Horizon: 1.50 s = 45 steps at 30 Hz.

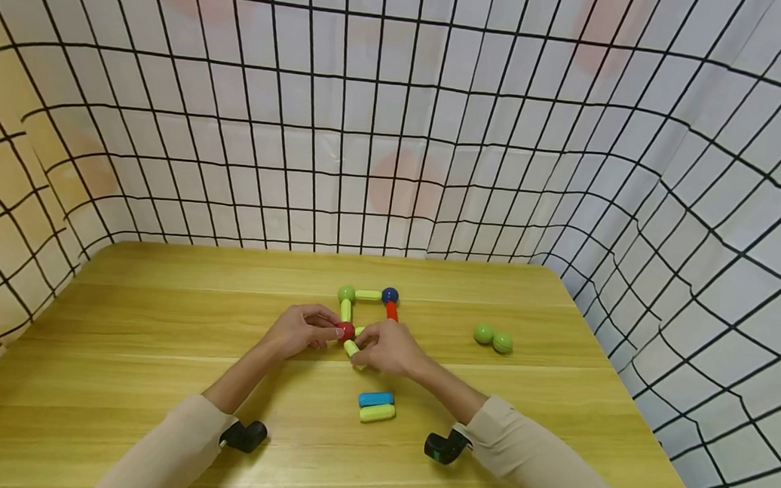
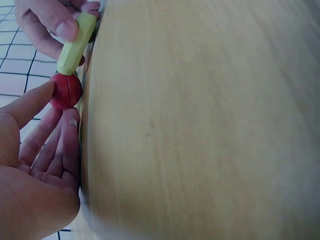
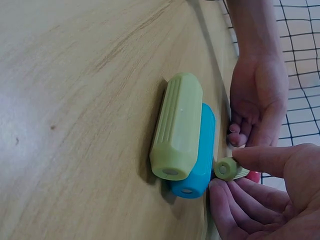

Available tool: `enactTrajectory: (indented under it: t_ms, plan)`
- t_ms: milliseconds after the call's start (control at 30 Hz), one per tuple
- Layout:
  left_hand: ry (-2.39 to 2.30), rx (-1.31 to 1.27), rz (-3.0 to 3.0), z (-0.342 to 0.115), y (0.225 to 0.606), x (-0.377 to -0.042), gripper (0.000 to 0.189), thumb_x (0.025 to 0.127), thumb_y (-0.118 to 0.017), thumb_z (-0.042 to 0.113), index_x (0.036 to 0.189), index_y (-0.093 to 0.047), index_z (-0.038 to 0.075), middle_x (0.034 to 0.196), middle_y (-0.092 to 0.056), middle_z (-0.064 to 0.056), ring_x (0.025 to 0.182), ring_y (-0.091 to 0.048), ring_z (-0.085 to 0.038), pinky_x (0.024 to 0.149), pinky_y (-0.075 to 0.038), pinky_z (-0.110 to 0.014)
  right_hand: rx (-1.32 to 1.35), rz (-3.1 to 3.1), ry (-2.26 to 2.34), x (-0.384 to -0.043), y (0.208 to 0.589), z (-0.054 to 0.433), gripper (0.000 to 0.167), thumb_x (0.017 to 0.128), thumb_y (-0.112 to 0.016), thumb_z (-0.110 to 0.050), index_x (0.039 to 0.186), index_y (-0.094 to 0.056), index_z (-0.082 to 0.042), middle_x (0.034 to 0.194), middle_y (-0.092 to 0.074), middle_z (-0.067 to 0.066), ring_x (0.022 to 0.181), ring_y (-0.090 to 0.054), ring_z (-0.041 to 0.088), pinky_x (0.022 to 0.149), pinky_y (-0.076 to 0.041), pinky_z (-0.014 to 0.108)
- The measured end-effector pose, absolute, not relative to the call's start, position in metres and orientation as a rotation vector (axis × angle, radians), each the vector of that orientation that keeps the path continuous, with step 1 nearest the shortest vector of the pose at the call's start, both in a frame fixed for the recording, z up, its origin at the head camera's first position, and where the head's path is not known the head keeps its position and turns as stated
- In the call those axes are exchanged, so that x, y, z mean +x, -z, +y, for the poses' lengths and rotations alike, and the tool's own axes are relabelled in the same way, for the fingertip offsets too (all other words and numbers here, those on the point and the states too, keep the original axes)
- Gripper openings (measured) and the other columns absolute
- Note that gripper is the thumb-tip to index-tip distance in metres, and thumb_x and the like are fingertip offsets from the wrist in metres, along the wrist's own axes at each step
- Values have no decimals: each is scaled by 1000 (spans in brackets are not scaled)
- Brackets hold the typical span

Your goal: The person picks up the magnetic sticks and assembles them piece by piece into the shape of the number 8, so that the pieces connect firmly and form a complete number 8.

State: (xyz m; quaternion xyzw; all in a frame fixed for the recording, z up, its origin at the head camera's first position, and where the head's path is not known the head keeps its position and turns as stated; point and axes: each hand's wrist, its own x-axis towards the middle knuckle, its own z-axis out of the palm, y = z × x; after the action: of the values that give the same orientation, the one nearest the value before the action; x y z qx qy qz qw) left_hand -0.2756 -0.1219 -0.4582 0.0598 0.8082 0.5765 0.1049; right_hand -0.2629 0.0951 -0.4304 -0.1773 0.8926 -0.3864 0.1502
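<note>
My left hand (image 1: 303, 330) pinches a red ball (image 2: 66, 92) between thumb and fingers. A yellow-green rod (image 2: 77, 45) meets that ball, and my right hand (image 1: 390, 347) pinches the rod near its free end. The red ball is the near-left corner of a square of rods and balls. A green ball (image 1: 346, 294) and a dark blue ball (image 1: 390, 296) form the far corners, with a yellow-green rod (image 1: 368, 295) between them. From the blue ball a red rod (image 1: 392, 311) runs towards me. My right hand hides the square's near-right corner.
A loose blue rod (image 1: 376, 399) and a yellow-green rod (image 1: 377, 413) lie side by side on the wooden table (image 1: 155, 296), nearer to me. Two green balls (image 1: 493, 338) touch each other at the right. Black wire mesh (image 1: 369, 159) surrounds the table's back and sides.
</note>
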Motion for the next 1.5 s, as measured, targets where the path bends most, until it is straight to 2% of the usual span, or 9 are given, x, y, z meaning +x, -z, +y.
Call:
enactTrajectory:
  t_ms: [467,900,1167,1500]
  plan:
    - [-1696,183,2388,-123,460,-277,23,90,-78,20,108,-73,4,97,-76,-9,70,-62,-19,67,-51,-29,-461,2545,1153,-264,434,91,19,86,-81,-18,94,-74,-2,72,-74,3,61,-68,16,55,-51,26]
    - [-1708,173,2375,-122,460,-278,24,91,-77,18,109,-73,3,98,-76,-10,70,-63,-19,67,-51,-28,-461,2515,1120,-260,432,87,24,86,-82,-23,97,-74,-4,73,-74,2,63,-68,14,56,-52,25]
    - [-1701,183,2385,-122,458,-276,23,91,-77,18,109,-73,4,97,-76,-9,70,-63,-19,66,-51,-28,-465,2555,1095,-260,433,84,23,86,-82,-27,79,-74,-7,65,-71,4,57,-64,15,47,-43,21]
    - [-1716,171,2377,-121,459,-276,23,90,-78,17,108,-73,4,96,-76,-9,68,-62,-19,65,-50,-28,-450,2568,1081,-261,434,81,21,87,-81,-25,74,-76,-9,64,-71,3,57,-65,15,48,-43,21]
